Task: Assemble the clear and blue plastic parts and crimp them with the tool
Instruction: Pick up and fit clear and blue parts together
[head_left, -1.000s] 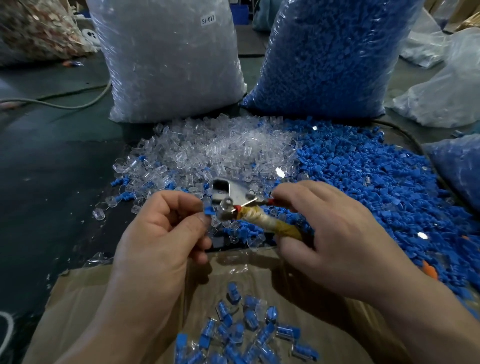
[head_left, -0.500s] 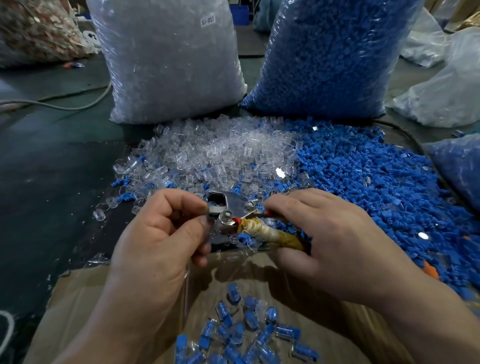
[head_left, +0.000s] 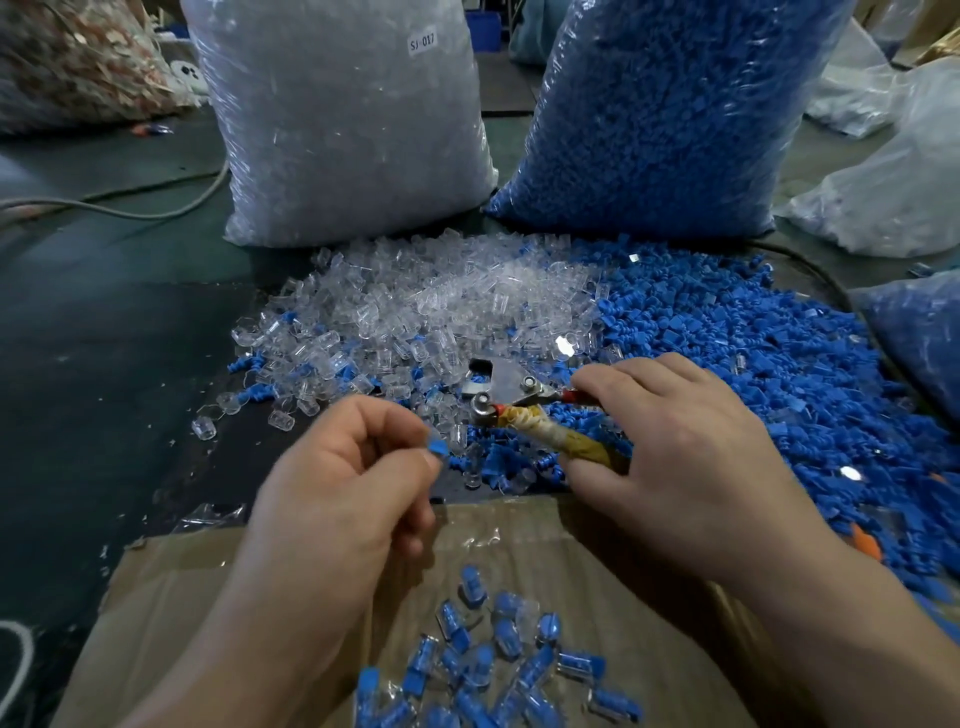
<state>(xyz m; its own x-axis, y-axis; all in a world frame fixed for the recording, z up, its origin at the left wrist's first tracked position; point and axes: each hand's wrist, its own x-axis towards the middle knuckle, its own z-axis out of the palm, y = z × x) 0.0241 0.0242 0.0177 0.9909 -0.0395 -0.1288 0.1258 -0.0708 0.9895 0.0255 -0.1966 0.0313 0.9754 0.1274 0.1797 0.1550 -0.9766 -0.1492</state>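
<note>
Pinching a small blue part (head_left: 438, 447) between thumb and forefinger, the left hand (head_left: 337, 483) holds it up just beside the crimp tool (head_left: 506, 392), apart from the metal head. Whether a clear shell already sits on it is too blurred to tell. The right hand (head_left: 691, 467) wraps its fingers round the tool's tape-bound handles (head_left: 561, 441), keeping the head pointed toward the left hand, likely so the piece can be fed in without regripping.

Both hands work above the near edge of the counter (head_left: 104, 364), directly over a cardboard box (head_left: 171, 587), so a crimped piece can probably just drop in. A scatter of finished blue-and-clear pieces (head_left: 493, 654) already lies in the box.

The stock is within easy reach. A heap of clear parts (head_left: 441, 306) lies mid-counter, and a wider heap of blue parts (head_left: 753, 353) spreads toward the right edge. Behind each heap, at the far side, stands its supply sack, one clear (head_left: 343, 119) and one blue (head_left: 665, 114). The counter top is dark green and dusted with plastic scraps. A pale cable (head_left: 130, 208) trails across its far left, and more filled sacks crowd the room beyond.
</note>
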